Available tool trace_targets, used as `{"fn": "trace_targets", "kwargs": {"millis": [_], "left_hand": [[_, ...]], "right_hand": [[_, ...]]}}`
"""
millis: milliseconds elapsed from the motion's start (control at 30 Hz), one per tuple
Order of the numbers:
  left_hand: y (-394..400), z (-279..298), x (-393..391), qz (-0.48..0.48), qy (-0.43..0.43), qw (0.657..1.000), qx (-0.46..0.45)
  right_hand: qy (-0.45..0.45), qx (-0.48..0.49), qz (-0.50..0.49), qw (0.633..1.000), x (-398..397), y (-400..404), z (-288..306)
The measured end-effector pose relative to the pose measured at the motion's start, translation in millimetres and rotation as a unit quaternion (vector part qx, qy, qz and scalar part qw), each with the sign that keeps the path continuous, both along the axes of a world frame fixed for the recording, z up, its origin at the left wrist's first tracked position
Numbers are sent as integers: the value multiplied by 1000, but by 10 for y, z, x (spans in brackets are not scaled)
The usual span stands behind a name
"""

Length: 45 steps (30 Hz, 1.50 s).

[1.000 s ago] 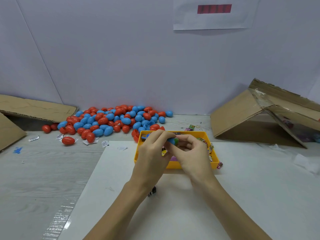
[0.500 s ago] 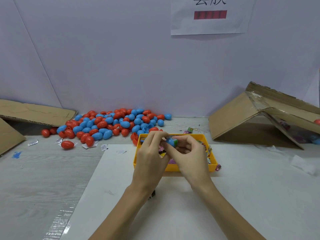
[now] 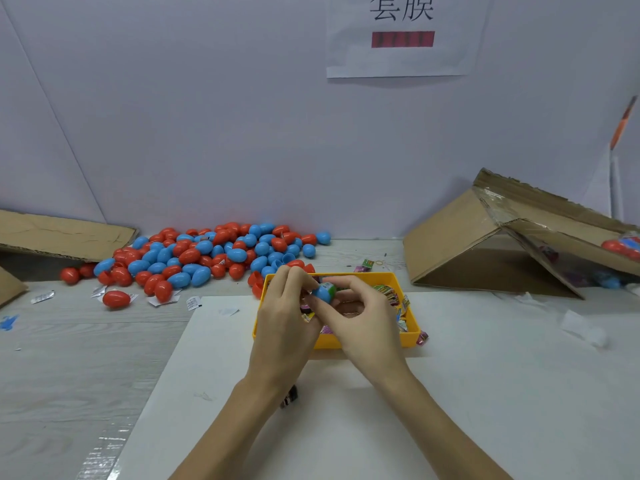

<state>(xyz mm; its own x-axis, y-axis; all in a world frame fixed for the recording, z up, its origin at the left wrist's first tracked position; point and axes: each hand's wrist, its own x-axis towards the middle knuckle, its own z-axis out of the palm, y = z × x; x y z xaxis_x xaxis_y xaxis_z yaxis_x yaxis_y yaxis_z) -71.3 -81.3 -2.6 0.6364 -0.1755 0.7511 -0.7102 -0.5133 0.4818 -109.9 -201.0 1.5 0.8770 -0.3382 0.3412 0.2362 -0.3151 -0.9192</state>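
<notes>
While hovering over the yellow tray (image 3: 412, 337), your left hand (image 3: 284, 323) and right hand (image 3: 363, 320) are both pinching one blue egg (image 3: 323, 293).

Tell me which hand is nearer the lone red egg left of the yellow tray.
Left. The left hand is over the left end of the yellow tray, right of the red egg; the right hand is farther right.

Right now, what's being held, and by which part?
A small blue plastic egg with a green band, pinched by its ends: left hand on the blue end, right hand on the green.
</notes>
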Motion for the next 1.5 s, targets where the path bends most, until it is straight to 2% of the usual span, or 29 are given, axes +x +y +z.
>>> {"fn": "trace_targets", "kwargs": {"millis": [100,233,533,667,800,867,900,933,1000,1067,1100,1133,1167,1267,1367,1500], "left_hand": [[12,7,3,-15,22,1000,13],[12,14,-24,-35,-13,998,51],[22,14,-32,-51,-30,997,56],[5,1,-31,-54,-34,997,37],[42,-20,9,-54,2,998,44],[65,-34,32,-45,8,998,53],[73,-39,39,-39,6,998,54],[78,-43,47,-34,0,998,54],[80,-41,54,-28,-13,998,56],[76,-34,55,-27,-16,998,63],[73,-33,56,-27,-17,997,67],[74,-32,56,-27,-19,997,71],[77,-28,60,-25,-18,997,74],[100,-21,85,-5,8,997,79],[152,-34,128,27,44,996,69],[253,-83,272,102,157,982,25]], "right_hand": [[31,16,-5,999,21,-35,1],[39,6,-6,999,22,-92,35],[69,-22,-23,997,29,-181,101],[37,-40,-16,998,1,-169,98],[11,-55,11,998,15,-186,112],[23,15,1,1000,61,-288,174],[19,113,7,993,99,-395,242],[0,248,30,968,138,-543,347],[-72,490,80,865,190,-908,615],[-157,613,78,770,227,-1272,852],[-182,631,68,751,239,-1397,921],[-186,630,56,752,261,-1471,935],[-167,614,46,770,280,-1489,905],[-71,519,56,850,280,-1302,607],[-31,478,92,873,234,-991,303],[41,320,91,942,214,-633,113]]}}
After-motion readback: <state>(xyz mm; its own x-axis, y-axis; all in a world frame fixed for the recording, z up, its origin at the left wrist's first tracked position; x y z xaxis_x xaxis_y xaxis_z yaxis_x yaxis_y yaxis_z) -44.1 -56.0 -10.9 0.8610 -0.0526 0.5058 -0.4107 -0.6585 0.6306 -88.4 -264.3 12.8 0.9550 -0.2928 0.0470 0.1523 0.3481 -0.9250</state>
